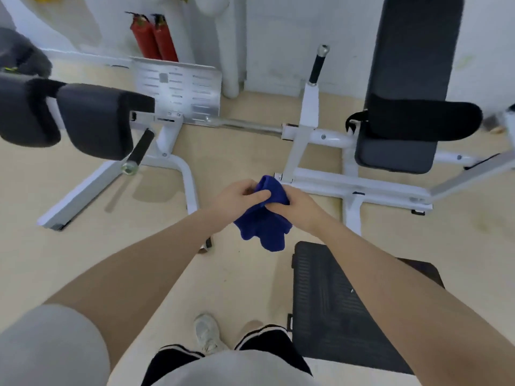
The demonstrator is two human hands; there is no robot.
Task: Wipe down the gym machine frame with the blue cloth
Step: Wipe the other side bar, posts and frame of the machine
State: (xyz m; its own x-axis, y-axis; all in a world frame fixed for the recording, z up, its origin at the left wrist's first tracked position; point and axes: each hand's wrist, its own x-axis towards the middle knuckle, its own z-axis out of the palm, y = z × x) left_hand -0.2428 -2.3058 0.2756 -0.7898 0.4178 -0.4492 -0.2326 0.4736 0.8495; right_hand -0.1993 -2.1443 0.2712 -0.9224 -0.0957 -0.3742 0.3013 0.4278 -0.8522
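Both my hands hold the blue cloth (264, 221) in mid-air at the centre of the view. My left hand (239, 197) grips its upper part with the thumb across it. My right hand (296, 208) grips it from the right side. The cloth's loose end hangs down below the hands. The white gym machine frame (348, 185) lies on the floor just beyond and to the right of my hands, with a black seat and backrest (412, 87) above it. The cloth is apart from the frame.
A second white-framed machine with black pads (94, 118) stands at the left, a metal foot plate (178, 90) behind it. Two red fire extinguishers (154, 37) lean at the back wall. A black ribbed platform (334, 302) lies at my lower right. My shoe (207, 334) is on the beige floor.
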